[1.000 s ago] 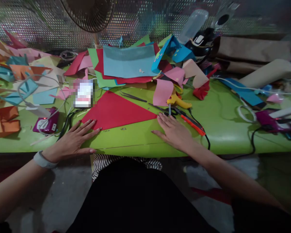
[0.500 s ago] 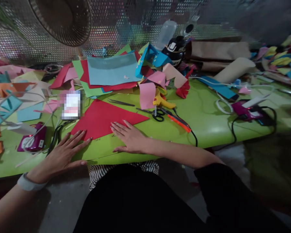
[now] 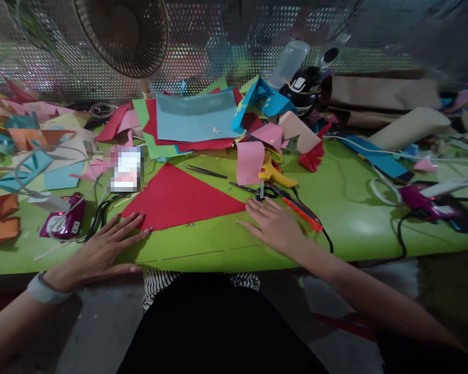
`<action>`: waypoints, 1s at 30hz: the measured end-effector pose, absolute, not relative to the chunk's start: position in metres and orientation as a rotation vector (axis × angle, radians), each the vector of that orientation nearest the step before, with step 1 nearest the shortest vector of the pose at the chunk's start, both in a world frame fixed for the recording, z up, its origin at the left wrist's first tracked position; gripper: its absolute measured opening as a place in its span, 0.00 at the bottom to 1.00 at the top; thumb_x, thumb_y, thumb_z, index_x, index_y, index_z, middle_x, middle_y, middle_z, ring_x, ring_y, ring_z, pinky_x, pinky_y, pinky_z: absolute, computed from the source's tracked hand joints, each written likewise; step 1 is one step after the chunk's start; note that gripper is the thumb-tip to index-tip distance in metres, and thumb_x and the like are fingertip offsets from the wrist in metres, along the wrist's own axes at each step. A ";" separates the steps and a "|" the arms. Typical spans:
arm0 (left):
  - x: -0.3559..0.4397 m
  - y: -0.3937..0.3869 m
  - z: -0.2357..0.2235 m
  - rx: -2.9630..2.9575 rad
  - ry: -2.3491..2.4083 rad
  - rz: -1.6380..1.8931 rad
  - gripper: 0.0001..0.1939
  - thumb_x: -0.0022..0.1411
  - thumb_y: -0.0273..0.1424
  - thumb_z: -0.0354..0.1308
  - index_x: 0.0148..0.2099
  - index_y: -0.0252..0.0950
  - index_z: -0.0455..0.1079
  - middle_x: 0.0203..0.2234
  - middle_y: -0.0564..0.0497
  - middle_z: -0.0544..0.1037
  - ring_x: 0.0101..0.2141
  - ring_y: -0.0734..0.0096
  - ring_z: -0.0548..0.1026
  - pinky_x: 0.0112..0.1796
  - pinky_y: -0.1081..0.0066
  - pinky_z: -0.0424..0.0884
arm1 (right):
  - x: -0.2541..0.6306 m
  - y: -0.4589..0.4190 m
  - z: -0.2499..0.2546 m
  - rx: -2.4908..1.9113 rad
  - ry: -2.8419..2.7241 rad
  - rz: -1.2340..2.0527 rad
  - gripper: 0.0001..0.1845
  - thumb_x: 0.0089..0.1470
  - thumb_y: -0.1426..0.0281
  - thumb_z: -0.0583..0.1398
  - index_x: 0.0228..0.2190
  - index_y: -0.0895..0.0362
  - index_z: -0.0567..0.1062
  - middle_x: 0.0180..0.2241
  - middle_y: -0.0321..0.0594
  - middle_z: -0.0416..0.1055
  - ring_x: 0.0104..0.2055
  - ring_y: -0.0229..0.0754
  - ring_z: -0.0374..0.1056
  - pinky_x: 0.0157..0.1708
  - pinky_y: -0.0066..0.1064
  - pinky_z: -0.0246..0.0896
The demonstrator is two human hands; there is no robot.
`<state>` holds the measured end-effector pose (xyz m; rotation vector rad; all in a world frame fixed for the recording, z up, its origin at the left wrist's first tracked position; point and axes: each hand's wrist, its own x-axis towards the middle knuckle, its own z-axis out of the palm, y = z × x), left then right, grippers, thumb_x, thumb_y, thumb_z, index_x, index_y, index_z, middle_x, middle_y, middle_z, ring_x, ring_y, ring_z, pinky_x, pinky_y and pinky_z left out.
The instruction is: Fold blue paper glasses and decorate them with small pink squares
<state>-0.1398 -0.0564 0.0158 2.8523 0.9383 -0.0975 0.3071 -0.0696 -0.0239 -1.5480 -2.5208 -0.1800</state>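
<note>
A red sheet of paper (image 3: 183,200), folded into a triangle, lies flat on the green table (image 3: 203,246). My left hand (image 3: 109,244) rests with fingers spread, its fingertips on the paper's left corner. Beside the right corner, my right hand (image 3: 275,226) is laid out flat with its fingers stretched, the tips at or just past that corner. Black-handled scissors (image 3: 271,191) lie just beyond those fingertips, partly hidden by them. Close by are a yellow glue gun (image 3: 276,174) and an orange-red cutter (image 3: 302,213). Tweezers (image 3: 205,170) lie behind the triangle.
A lit phone (image 3: 127,169) stands left of the triangle. Purple power strips with cords sit at the left (image 3: 64,221) and right (image 3: 429,202). Behind are stacked coloured sheets (image 3: 197,117), paper scraps, a fan (image 3: 120,31) and a brown paper roll (image 3: 409,127).
My right hand has slid right along the paper's lower edge, from its middle to the right corner. My left hand stays at the left corner. The view has shifted slightly.
</note>
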 end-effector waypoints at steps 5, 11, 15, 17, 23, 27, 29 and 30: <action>-0.126 -0.053 0.029 2.684 1.195 0.094 0.31 0.72 0.47 0.47 0.71 0.41 0.55 0.68 0.44 0.59 0.64 0.57 0.64 0.60 0.59 0.65 | 0.249 -0.008 0.007 -1.493 -2.406 0.122 0.23 0.65 0.57 0.55 0.49 0.62 0.77 0.49 0.51 0.77 0.49 0.51 0.74 0.47 0.41 0.70; -0.108 -0.056 0.009 2.664 1.539 0.223 0.37 0.68 0.52 0.50 0.69 0.33 0.56 0.66 0.36 0.61 0.63 0.49 0.64 0.60 0.53 0.65 | 0.179 0.049 0.008 -1.647 -2.444 0.444 0.28 0.55 0.60 0.66 0.53 0.61 0.72 0.52 0.55 0.71 0.51 0.57 0.70 0.43 0.43 0.69; -0.107 -0.058 0.002 2.645 1.523 0.223 0.37 0.68 0.52 0.50 0.70 0.34 0.55 0.67 0.37 0.60 0.64 0.49 0.63 0.59 0.53 0.65 | 0.179 0.053 0.000 -1.732 -2.366 0.618 0.25 0.54 0.57 0.66 0.49 0.58 0.72 0.39 0.46 0.76 0.39 0.51 0.74 0.35 0.39 0.68; -0.108 -0.057 0.001 2.618 1.551 0.244 0.37 0.68 0.52 0.50 0.70 0.33 0.55 0.67 0.36 0.60 0.63 0.48 0.64 0.59 0.52 0.66 | 0.182 0.055 -0.003 -1.707 -2.344 0.579 0.26 0.52 0.57 0.68 0.48 0.57 0.73 0.41 0.47 0.75 0.43 0.52 0.73 0.39 0.39 0.67; -0.102 -0.053 0.000 2.610 1.554 0.263 0.38 0.67 0.52 0.51 0.70 0.32 0.55 0.66 0.34 0.60 0.63 0.45 0.64 0.59 0.49 0.65 | 0.182 0.066 -0.007 -1.680 -2.309 0.597 0.31 0.45 0.56 0.71 0.46 0.59 0.73 0.47 0.52 0.71 0.46 0.54 0.70 0.40 0.40 0.66; -0.101 -0.055 -0.001 2.603 1.540 0.293 0.38 0.67 0.50 0.53 0.71 0.34 0.52 0.67 0.35 0.58 0.64 0.46 0.62 0.60 0.50 0.64 | 0.183 0.062 -0.009 -1.701 -2.255 0.749 0.25 0.45 0.57 0.71 0.42 0.55 0.73 0.37 0.43 0.75 0.37 0.48 0.71 0.32 0.35 0.62; -0.103 -0.054 -0.002 2.600 1.541 0.377 0.41 0.66 0.50 0.55 0.72 0.37 0.49 0.69 0.36 0.54 0.65 0.46 0.60 0.61 0.50 0.63 | 0.186 0.060 -0.010 -1.703 -2.258 0.771 0.21 0.46 0.57 0.71 0.39 0.55 0.74 0.34 0.40 0.75 0.35 0.46 0.71 0.30 0.33 0.60; -0.104 -0.054 -0.002 2.596 1.542 0.423 0.42 0.65 0.51 0.56 0.73 0.39 0.47 0.70 0.37 0.53 0.66 0.46 0.59 0.61 0.50 0.62 | 0.187 0.059 -0.010 -1.698 -2.265 0.771 0.20 0.47 0.57 0.70 0.37 0.55 0.74 0.34 0.39 0.75 0.35 0.46 0.71 0.30 0.33 0.59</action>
